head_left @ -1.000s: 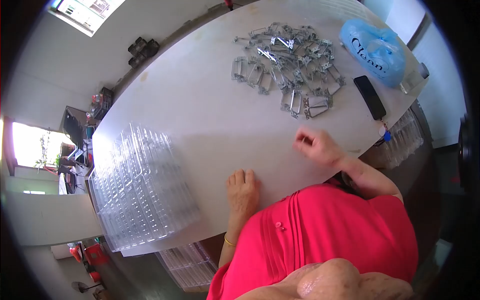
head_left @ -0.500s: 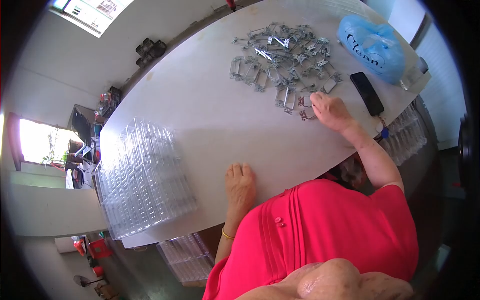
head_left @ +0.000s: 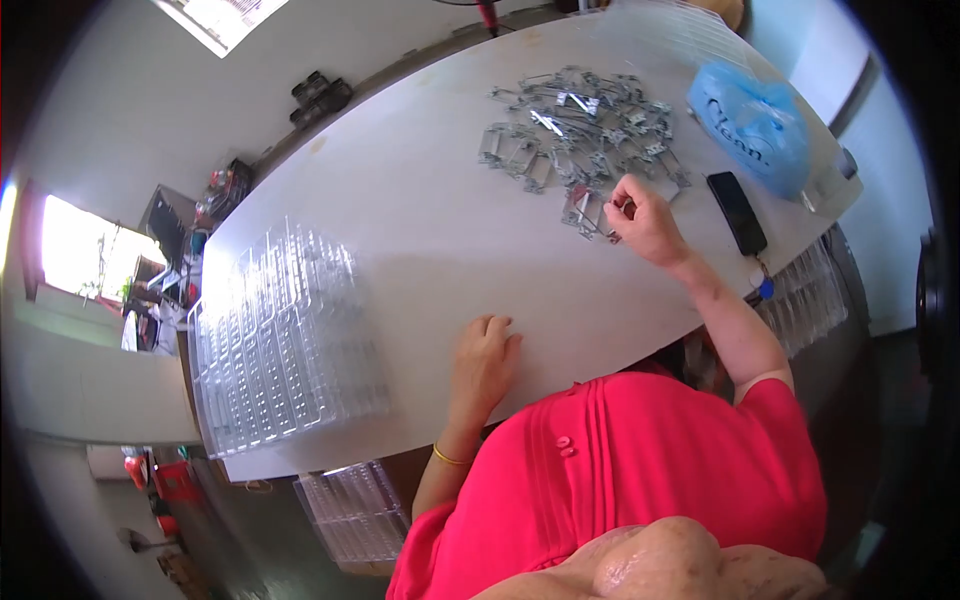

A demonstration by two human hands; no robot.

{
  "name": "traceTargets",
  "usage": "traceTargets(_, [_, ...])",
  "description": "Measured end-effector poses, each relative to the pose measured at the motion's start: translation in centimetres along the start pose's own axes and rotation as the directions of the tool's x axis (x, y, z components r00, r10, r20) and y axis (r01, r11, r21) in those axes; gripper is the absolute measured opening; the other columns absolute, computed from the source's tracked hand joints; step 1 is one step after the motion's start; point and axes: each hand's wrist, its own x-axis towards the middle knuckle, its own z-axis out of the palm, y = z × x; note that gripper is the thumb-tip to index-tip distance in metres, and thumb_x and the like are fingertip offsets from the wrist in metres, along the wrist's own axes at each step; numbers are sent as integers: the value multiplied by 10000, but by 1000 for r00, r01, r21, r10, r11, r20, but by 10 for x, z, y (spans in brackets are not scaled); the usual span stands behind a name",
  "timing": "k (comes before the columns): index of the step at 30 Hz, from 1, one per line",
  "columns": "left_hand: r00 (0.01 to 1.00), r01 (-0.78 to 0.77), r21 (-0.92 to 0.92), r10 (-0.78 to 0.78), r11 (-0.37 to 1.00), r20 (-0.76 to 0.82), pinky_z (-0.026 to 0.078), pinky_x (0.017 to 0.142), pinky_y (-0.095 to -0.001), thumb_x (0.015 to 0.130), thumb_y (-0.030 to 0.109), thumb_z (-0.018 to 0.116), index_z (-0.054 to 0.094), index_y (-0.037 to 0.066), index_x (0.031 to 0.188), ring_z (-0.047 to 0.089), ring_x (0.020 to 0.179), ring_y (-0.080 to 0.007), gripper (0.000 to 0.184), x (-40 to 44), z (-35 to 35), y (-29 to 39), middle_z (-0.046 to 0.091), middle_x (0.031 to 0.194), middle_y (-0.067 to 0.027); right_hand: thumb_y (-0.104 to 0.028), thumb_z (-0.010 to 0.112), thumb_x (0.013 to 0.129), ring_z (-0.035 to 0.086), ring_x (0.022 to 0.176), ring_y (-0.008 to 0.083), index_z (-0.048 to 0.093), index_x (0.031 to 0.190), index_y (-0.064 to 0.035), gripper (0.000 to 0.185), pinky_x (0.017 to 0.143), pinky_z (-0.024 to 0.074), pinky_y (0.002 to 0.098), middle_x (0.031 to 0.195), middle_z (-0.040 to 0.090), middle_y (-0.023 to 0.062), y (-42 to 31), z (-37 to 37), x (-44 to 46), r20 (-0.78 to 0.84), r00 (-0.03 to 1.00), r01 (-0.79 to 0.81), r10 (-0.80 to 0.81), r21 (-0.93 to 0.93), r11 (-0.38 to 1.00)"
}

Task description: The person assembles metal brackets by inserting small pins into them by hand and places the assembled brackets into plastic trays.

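Note:
My right hand (head_left: 645, 222) is closed, with thumb and index finger pinched at the near edge of a heap of small metal brackets (head_left: 600, 130). A thin wire-like bracket (head_left: 580, 192) with a reddish tint shows at the fingertips; the fingers partly hide it. Other brackets lie right beside it on the white table (head_left: 420, 270). My left hand (head_left: 482, 365) rests palm down near the table's front edge, fingers stretched out and nothing in them.
Clear plastic trays (head_left: 285, 350) are stacked at the left. A black phone (head_left: 737, 213) with a keyring and a blue plastic bag (head_left: 750, 125) lie at the right. More clear trays (head_left: 355, 510) stand below the table edge, and clear plastic sheets (head_left: 670, 30) lie at the back.
My right hand has turned, and the bracket at its fingertips has shifted left with it. My left hand's fingers have straightened. The whole view has tilted slightly.

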Motion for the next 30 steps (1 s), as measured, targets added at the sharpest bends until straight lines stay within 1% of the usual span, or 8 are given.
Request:
traceTargets(1, [999,38,-185,-30,982,45,521,908,-428,953,172,662,614,-6,1188,632,1064,-351,299,6,-3,3,632,1199,-190,-75,688,897,582,574,138,510,879,-42,182,514,441,327,743,589,31,-6,8,2,41,977,-215,211,215,953])
traceTargets(2, [998,61,-182,-56,981,37,521,908,-428,953,172,662,614,-6,1188,632,1064,-351,299,15,-1,7,632,1199,-190,-75,688,897,582,574,138,510,879,-42,182,514,441,327,743,589,31,-15,13,2,64,978,-210,201,224,952])
traceTargets(4, [974,225,-698,-163,680,155,546,914,-371,1033,231,594,563,-26,1292,666,1072,-272,367,31,10,15,653,1229,-157,-116,691,918,539,606,41,535,873,-51,174,505,419,248,736,585,-20,-42,19,-4,260,898,-435,355,412,800])
traceTargets(7, [960,274,-885,-169,377,225,547,940,-350,1074,251,525,484,-54,1376,658,1088,-213,431,58,11,26,666,1206,-140,-106,679,932,525,582,33,530,881,-65,162,478,407,227,750,571,-22,-63,33,-11,452,800,-594,396,495,634])
traceTargets(11, [937,335,-886,-215,320,276,555,924,-355,1078,228,515,448,-73,1378,668,1054,-214,431,73,11,28,673,1171,-158,-103,672,941,498,558,28,525,901,-66,157,457,390,211,745,547,-20,-71,41,-13,535,750,-660,388,573,486])
traceTargets(13, [917,367,-919,-222,142,332,565,877,-344,1074,219,525,519,-42,1280,679,972,-199,333,76,13,25,685,1099,-141,-112,674,948,478,542,29,518,918,-63,166,455,378,214,744,529,-21,-71,42,-12,541,748,-664,385,622,415])
traceTargets(22, [907,392,-914,-212,105,365,547,703,-304,1062,178,541,581,1,1100,650,807,-152,186,71,6,17,685,949,-100,-143,677,977,510,599,26,552,928,-76,150,490,400,204,822,592,-5,-69,36,-8,571,735,-670,366,530,520])
traceTargets(30, [946,311,-935,-151,170,287,549,785,-324,1054,201,569,594,12,1075,668,890,-172,192,69,8,16,695,1022,-125,-160,678,989,548,608,31,573,933,-74,146,504,444,204,826,657,12,-66,39,-3,550,760,-646,345,584,492])
